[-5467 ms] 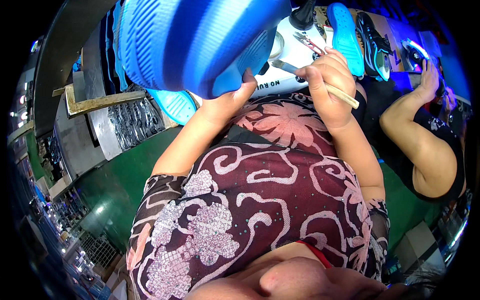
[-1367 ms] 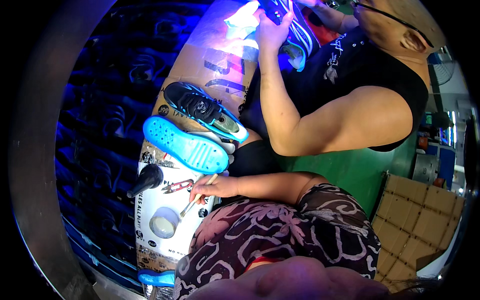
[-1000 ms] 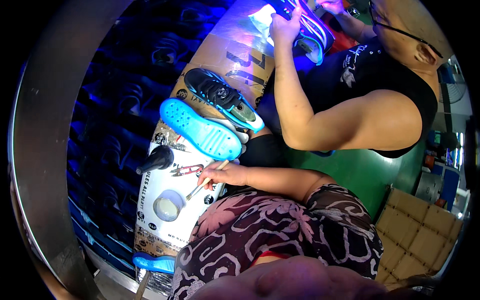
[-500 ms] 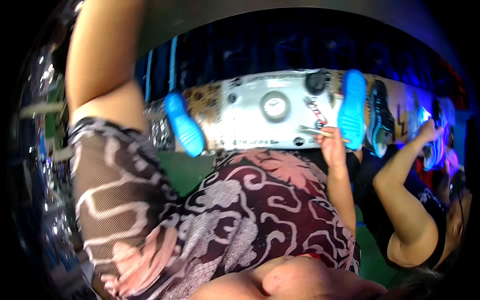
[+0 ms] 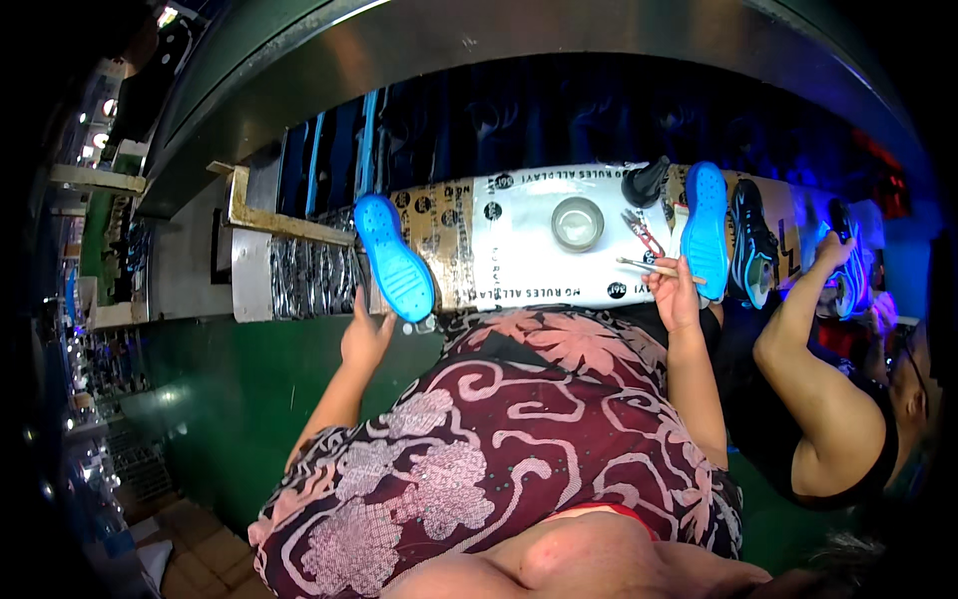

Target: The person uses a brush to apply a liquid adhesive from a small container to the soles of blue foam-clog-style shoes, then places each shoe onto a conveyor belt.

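The left hand [image 5: 365,337] is raised at the near edge of the counter [image 5: 539,270], and its fingers are open, not closed on anything. The blue shoe sole [image 5: 395,258] lies just above and a little to the right of this hand, almost touching the fingertips. The long axis of the sole runs from upper left to lower right, and its lower end hangs over the counter edge toward the person. The left hand is clearly the nearer one to it.

The right hand [image 5: 676,297] is further right, with its fingers closed on a thin brush stick [image 5: 654,267], which points left across the counter. Near it are a small round tin [image 5: 578,223], red pliers [image 5: 642,232] and a second blue sole [image 5: 706,230] standing lengthwise. A co-worker's arm [image 5: 798,329] reaches to dark shoes on the far right.
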`<state>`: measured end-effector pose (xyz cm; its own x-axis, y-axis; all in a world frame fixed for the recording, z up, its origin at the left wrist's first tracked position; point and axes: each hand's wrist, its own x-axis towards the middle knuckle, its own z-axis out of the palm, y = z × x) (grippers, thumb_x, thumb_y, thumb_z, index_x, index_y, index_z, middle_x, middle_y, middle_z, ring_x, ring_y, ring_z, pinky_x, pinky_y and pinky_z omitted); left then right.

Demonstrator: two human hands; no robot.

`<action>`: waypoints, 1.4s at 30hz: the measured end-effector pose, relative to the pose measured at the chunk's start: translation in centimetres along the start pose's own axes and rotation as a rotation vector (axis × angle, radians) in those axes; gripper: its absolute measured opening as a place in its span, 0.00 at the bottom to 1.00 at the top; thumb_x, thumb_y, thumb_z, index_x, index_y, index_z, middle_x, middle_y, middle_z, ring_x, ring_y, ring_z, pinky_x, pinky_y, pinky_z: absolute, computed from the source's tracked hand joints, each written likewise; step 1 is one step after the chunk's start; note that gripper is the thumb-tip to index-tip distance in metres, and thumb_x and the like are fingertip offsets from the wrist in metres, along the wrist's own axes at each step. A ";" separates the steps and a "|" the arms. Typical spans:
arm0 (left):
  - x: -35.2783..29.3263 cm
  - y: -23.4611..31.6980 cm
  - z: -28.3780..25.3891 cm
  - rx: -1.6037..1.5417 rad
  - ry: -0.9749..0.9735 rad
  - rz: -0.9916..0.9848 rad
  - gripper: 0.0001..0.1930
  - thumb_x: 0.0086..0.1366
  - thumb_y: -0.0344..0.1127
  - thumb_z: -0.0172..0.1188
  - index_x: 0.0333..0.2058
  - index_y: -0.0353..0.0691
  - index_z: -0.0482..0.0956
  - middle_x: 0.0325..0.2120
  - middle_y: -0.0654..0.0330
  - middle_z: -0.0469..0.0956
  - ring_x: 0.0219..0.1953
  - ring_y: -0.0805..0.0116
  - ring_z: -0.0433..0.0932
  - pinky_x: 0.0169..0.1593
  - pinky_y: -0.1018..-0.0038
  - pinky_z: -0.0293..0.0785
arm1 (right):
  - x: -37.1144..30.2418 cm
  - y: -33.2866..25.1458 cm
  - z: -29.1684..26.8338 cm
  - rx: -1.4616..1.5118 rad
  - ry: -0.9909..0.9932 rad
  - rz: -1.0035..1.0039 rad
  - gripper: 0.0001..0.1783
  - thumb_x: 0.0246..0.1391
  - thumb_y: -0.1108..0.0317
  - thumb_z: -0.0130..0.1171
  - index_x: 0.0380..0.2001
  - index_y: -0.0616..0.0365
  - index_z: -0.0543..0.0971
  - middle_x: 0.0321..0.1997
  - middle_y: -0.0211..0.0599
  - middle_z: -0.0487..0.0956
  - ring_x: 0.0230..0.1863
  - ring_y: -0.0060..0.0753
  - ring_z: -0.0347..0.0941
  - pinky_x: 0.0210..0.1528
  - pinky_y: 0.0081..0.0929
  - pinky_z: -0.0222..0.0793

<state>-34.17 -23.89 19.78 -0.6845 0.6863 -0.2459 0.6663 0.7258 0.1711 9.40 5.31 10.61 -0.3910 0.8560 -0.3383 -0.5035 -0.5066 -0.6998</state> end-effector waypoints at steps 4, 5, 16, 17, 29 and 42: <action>3.2 -5.0 7.2 -0.457 0.066 -0.067 0.43 0.58 0.50 0.59 0.63 0.37 0.45 0.24 0.46 0.78 0.23 0.54 0.79 0.27 0.63 0.73 | 0.3 -0.7 0.4 -0.010 0.059 -0.024 0.27 0.63 0.48 0.42 0.31 0.65 0.75 0.21 0.35 0.72 0.24 0.27 0.69 0.37 0.30 0.72; 4.2 -3.6 7.1 -0.611 -0.001 -0.142 0.43 0.58 0.46 0.60 0.64 0.36 0.44 0.23 0.48 0.77 0.20 0.59 0.77 0.23 0.67 0.71 | 0.7 -0.1 -0.3 -0.015 0.061 -0.029 0.27 0.63 0.48 0.42 0.31 0.64 0.75 0.22 0.35 0.73 0.24 0.27 0.68 0.36 0.30 0.71; 6.9 0.0 5.9 -1.297 -0.304 -0.261 0.12 0.59 0.28 0.55 0.42 0.33 0.75 0.16 0.66 0.69 0.13 0.77 0.67 0.14 0.82 0.62 | -0.8 -3.2 2.2 0.098 0.046 -0.086 0.25 0.64 0.50 0.41 0.32 0.63 0.76 0.28 0.34 0.74 0.29 0.25 0.69 0.40 0.25 0.69; 6.4 1.1 5.7 -1.267 -0.317 -0.273 0.11 0.59 0.30 0.56 0.40 0.34 0.74 0.16 0.66 0.69 0.14 0.78 0.68 0.15 0.83 0.63 | -0.3 -3.4 1.7 0.100 0.055 -0.100 0.25 0.64 0.50 0.41 0.32 0.64 0.75 0.29 0.35 0.74 0.30 0.26 0.69 0.40 0.25 0.69; 4.4 2.1 7.6 -0.657 -0.083 0.061 0.33 0.56 0.25 0.55 0.61 0.36 0.56 0.22 0.60 0.71 0.21 0.72 0.73 0.25 0.76 0.72 | 2.1 -4.7 11.5 -0.897 -0.115 -0.452 0.13 0.56 0.61 0.55 0.28 0.60 0.81 0.28 0.34 0.79 0.28 0.27 0.72 0.34 0.24 0.68; 3.5 2.8 6.3 -1.234 -0.357 -0.198 0.23 0.58 0.28 0.56 0.52 0.31 0.64 0.36 0.54 0.78 0.35 0.70 0.78 0.41 0.75 0.74 | 4.5 -2.8 12.3 -1.256 -0.210 -0.624 0.06 0.48 0.69 0.59 0.28 0.60 0.80 0.28 0.38 0.78 0.33 0.37 0.74 0.37 0.27 0.68</action>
<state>-32.90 -19.75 13.39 -0.4960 0.6512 -0.5744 -0.2778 0.5076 0.8155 -0.40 9.33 18.76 -0.5236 0.8145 0.2498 0.3327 0.4654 -0.8202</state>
